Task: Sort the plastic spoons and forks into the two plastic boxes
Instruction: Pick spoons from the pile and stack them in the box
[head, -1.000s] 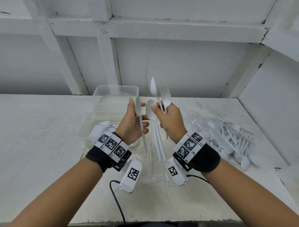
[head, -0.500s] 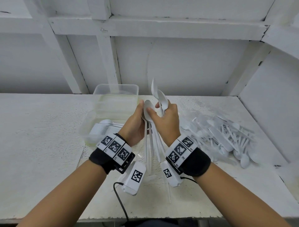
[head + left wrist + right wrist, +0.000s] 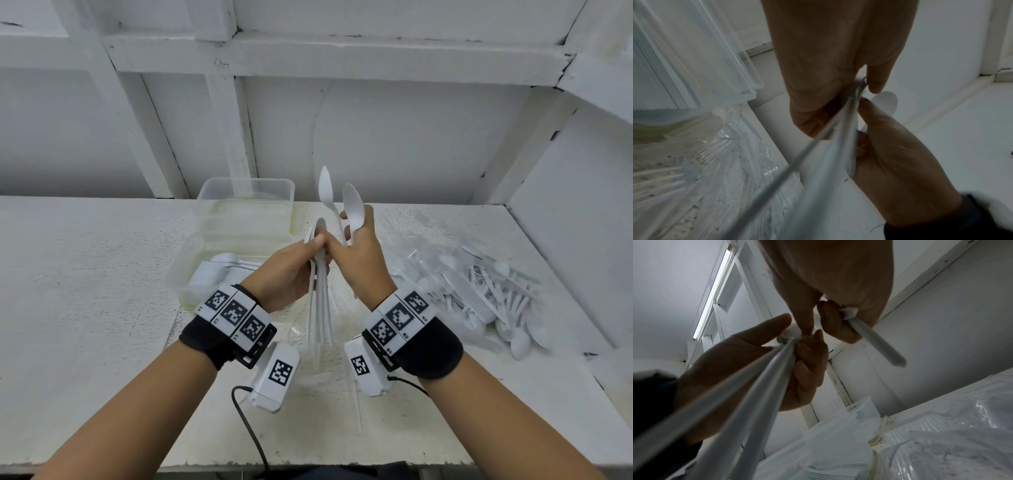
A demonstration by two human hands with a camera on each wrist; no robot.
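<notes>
Spoons: left hand grips upright white plastic spoon bundle; right hand holds two more spoons, clear plastic box nearer left.

Both forearms raised, left hand and right hand touching at fingertips, each with fingers curled gripping, wrists banded.

Spoons matt white plastic, boxes clear glossy plastic, table rough white paint, wrist straps blk cloth
</notes>
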